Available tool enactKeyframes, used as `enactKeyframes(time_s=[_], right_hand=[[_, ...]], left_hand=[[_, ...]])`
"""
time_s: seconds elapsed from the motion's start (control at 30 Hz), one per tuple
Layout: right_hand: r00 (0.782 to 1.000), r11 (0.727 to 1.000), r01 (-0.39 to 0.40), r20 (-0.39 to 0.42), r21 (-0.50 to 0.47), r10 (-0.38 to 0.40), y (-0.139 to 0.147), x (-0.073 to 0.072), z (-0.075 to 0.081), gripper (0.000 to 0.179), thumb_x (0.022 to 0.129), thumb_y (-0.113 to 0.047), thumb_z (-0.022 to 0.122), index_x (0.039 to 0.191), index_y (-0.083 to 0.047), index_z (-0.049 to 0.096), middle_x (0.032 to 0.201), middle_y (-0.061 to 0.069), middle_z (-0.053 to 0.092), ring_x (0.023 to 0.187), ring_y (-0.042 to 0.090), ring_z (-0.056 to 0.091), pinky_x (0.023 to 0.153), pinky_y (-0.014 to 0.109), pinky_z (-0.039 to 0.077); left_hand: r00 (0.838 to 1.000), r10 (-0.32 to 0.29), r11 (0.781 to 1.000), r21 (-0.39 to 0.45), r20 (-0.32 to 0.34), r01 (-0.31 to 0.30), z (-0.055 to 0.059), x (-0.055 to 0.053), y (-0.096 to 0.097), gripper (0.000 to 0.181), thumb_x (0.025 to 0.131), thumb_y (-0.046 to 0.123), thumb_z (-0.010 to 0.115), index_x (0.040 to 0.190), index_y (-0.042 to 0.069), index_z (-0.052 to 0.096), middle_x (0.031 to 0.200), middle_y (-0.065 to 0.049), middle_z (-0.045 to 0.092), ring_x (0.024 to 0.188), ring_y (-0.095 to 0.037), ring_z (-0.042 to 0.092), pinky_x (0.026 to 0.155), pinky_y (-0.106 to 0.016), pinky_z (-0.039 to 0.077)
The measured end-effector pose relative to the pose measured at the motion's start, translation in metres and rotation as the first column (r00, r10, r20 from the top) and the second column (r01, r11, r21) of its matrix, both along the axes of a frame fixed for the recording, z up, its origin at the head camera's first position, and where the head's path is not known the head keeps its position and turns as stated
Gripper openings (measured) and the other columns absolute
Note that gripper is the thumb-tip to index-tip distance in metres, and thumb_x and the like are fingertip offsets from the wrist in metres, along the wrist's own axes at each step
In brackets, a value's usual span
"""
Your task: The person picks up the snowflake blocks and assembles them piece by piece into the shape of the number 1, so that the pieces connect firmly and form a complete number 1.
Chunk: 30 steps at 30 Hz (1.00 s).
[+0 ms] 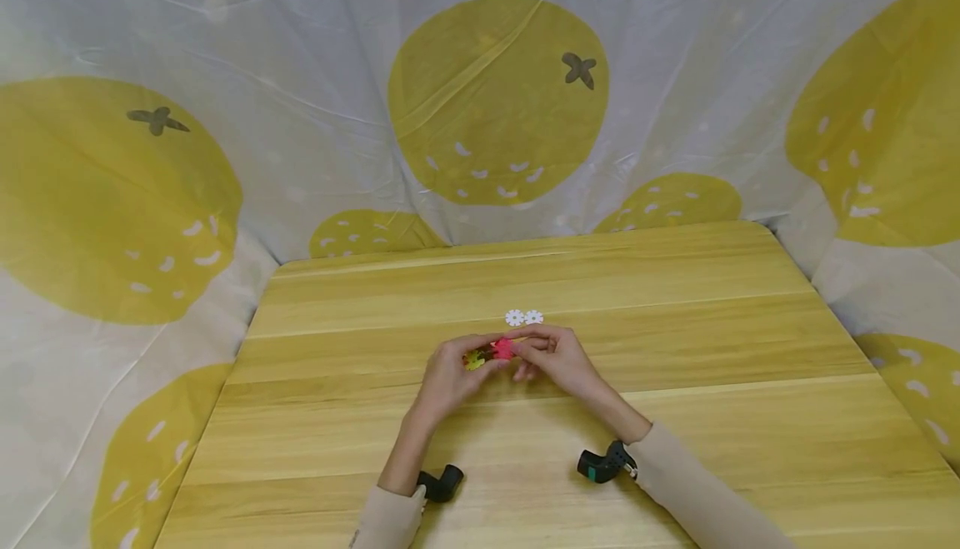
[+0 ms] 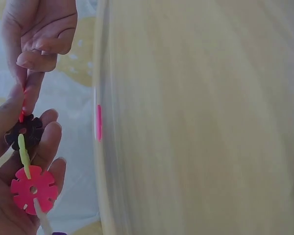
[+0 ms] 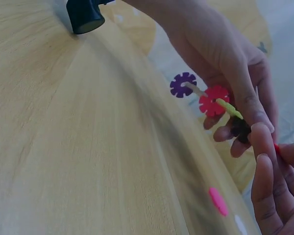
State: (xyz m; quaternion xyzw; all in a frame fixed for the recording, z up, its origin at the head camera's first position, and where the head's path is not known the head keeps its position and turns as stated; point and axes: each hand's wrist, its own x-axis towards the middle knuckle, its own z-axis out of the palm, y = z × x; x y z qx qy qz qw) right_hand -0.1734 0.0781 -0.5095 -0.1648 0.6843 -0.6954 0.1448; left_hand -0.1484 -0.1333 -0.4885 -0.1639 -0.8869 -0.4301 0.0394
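A chain of notched plastic interlocking discs is held between both hands. My left hand (image 1: 448, 374) holds the chain near its black disc (image 2: 32, 131), fingers curled beneath it. From there hang a yellow-green disc (image 2: 24, 155) seen edge-on, a pink disc (image 2: 34, 190), a whitish disc (image 2: 42, 218) and a purple disc (image 3: 183, 84). My right hand (image 1: 558, 357) pinches a red disc (image 2: 23, 104) edge-on at the black disc's side. Fingertips of both hands meet there, so whether the red and black discs interlock is hidden.
Two white discs (image 1: 523, 317) lie on the wooden table (image 1: 675, 316) just beyond the hands. A pink disc (image 3: 218, 201) lies on the table in the right wrist view. Dark wrist-worn devices (image 1: 606, 462) sit at both forearms. A lemon-patterned cloth (image 1: 322, 116) hangs around the table.
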Motion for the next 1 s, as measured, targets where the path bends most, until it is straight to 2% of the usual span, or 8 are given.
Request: enactKeyframes(time_s=[0.1, 0.2, 0.37, 0.5, 0.87, 1.0], right_hand=[[1.000, 1.000, 0.003, -0.002, 0.009, -0.003, -0.002, 0.000, -0.001, 0.030, 0.103, -0.014, 0.065, 0.129, 0.001, 0.068, 0.088, 0.039, 0.070, 0.066, 0.022, 0.074, 0.064, 0.036, 0.062], [1.000, 0.999, 0.021, 0.003, 0.044, -0.021, -0.003, -0.003, -0.001, 0.028, 0.103, -0.014, 0.064, 0.127, -0.001, 0.069, 0.091, 0.034, 0.074, 0.065, 0.021, 0.073, 0.063, 0.035, 0.062], [0.997, 0.986, 0.078, -0.009, 0.145, -0.077, -0.004, -0.010, -0.005, 0.026, 0.102, -0.013, 0.067, 0.122, 0.002, 0.071, 0.098, 0.026, 0.077, 0.063, 0.022, 0.070, 0.057, 0.028, 0.057], [0.994, 0.968, 0.106, -0.035, 0.227, -0.100, -0.003, -0.015, -0.009, 0.023, 0.099, -0.010, 0.070, 0.119, 0.001, 0.073, 0.093, 0.023, 0.076, 0.063, 0.022, 0.069, 0.054, 0.026, 0.054], [0.990, 0.927, 0.102, -0.127, 0.362, -0.060, -0.010, -0.025, -0.013, 0.029, 0.089, -0.007, 0.080, 0.116, 0.000, 0.075, 0.078, 0.009, 0.066, 0.053, 0.010, 0.054, 0.049, 0.021, 0.046], [0.980, 0.890, 0.128, -0.192, 0.439, -0.046, -0.013, -0.027, -0.013, 0.029, 0.086, -0.008, 0.083, 0.114, -0.001, 0.077, 0.075, 0.006, 0.065, 0.053, 0.006, 0.052, 0.050, 0.020, 0.043]], left_hand=[[1.000, 0.005, 1.000, -0.017, -0.024, -0.005, -0.001, -0.001, -0.002, 0.033, 0.088, 0.017, 0.083, 0.120, 0.011, 0.079, 0.109, -0.005, 0.080, 0.100, -0.020, 0.075, 0.086, -0.037, 0.059], [1.000, 0.007, 0.999, -0.039, -0.020, -0.008, -0.001, -0.003, -0.005, 0.032, 0.089, 0.016, 0.082, 0.120, 0.010, 0.078, 0.106, -0.005, 0.080, 0.097, -0.018, 0.074, 0.084, -0.034, 0.058], [1.000, 0.020, 0.998, -0.053, 0.005, -0.020, 0.000, -0.003, -0.010, 0.034, 0.091, 0.017, 0.081, 0.122, 0.006, 0.076, 0.112, -0.009, 0.079, 0.102, -0.021, 0.074, 0.091, -0.040, 0.059], [1.000, 0.020, 0.999, -0.035, 0.017, -0.020, 0.000, -0.004, -0.013, 0.036, 0.092, 0.018, 0.080, 0.124, 0.005, 0.075, 0.115, -0.011, 0.078, 0.104, -0.024, 0.074, 0.095, -0.044, 0.058], [0.997, 0.008, 1.000, -0.027, 0.076, -0.006, -0.001, -0.003, -0.019, 0.035, 0.094, 0.019, 0.078, 0.126, 0.006, 0.074, 0.121, -0.009, 0.076, 0.113, -0.025, 0.072, 0.099, -0.046, 0.057], [0.996, 0.022, 0.999, -0.027, 0.084, -0.020, 0.001, -0.003, -0.020, 0.033, 0.093, 0.019, 0.079, 0.123, 0.006, 0.075, 0.117, -0.008, 0.077, 0.107, -0.022, 0.072, 0.094, -0.043, 0.058]])
